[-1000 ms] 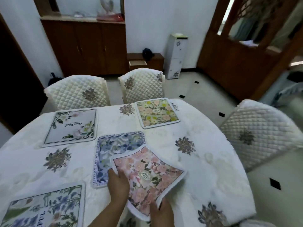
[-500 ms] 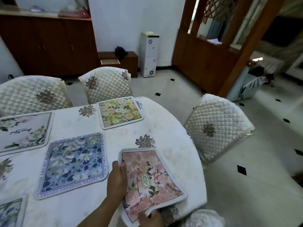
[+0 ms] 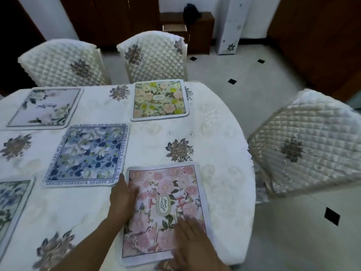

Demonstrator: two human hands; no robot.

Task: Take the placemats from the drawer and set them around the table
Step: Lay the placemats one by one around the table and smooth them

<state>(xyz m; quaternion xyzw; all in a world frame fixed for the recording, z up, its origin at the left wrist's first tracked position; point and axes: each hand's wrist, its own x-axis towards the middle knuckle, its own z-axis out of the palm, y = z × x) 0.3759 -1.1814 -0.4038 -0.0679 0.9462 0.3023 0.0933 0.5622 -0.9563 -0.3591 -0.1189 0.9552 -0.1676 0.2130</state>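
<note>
A pink floral placemat point(image 3: 166, 194) lies flat on the white tablecloth point(image 3: 214, 137) near the table's right front edge. My left hand point(image 3: 122, 200) rests on the mat's left edge, fingers flat. My right hand point(image 3: 192, 237) presses flat on its lower right corner. A blue floral placemat point(image 3: 88, 155) lies just left of the pink one. A yellow-green placemat point(image 3: 159, 99) sits at the far side, and a pale grey floral placemat point(image 3: 44, 107) at the far left. Part of another blue-green placemat point(image 3: 11, 204) shows at the left edge.
Quilted white chairs stand around the table: two at the far side point(image 3: 62, 65) point(image 3: 154, 55) and one at the right point(image 3: 304, 145). Beyond are dark wooden cabinets point(image 3: 187, 28), a white floral stand point(image 3: 231, 26) and a tiled floor point(image 3: 244, 71).
The pink placemat, held curled above the table before, now lies flat on the cloth. Both hands have shifted from gripping its edges to pressing on top of it.
</note>
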